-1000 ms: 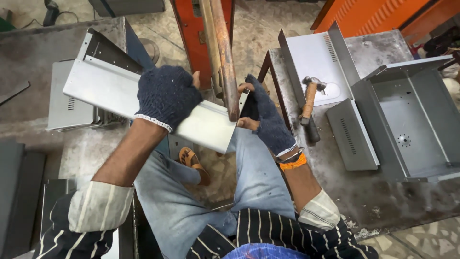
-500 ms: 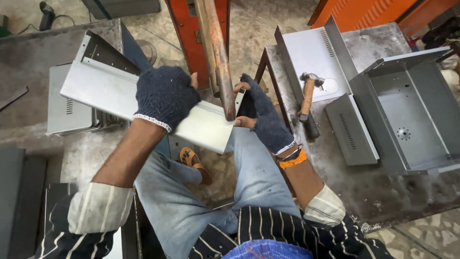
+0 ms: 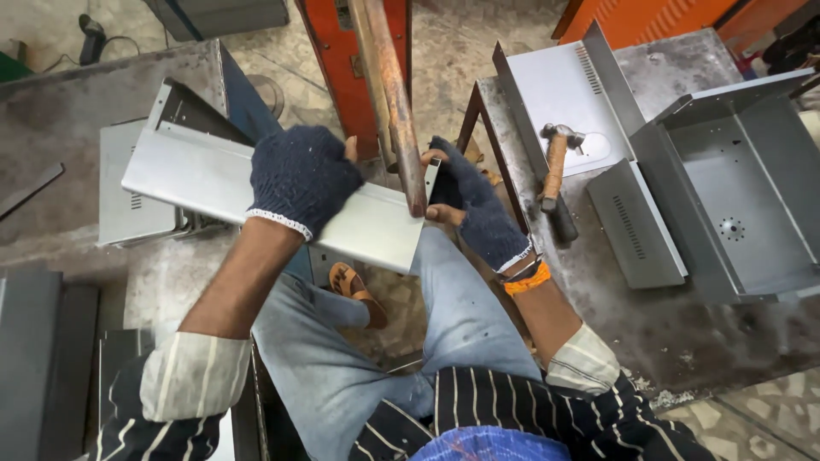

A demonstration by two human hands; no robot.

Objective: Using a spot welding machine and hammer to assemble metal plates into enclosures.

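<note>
Left hand (image 3: 301, 177) clamps fingers over the top of the grey metal sheet (image 3: 205, 183), held across the lap against a rusty bar (image 3: 395, 102). Right hand (image 3: 468, 201) pinches its end edge. The sheet looks stiff, light and sharp-edged; best gripped on its folded rims.

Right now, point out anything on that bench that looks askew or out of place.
Only the hammer stands out: it lies loose across the perforated metal panels on the right bench, its head resting on a finished sheet. The left hand and right hand hold the grey sheet-metal panel level against the rusty bar.
</note>
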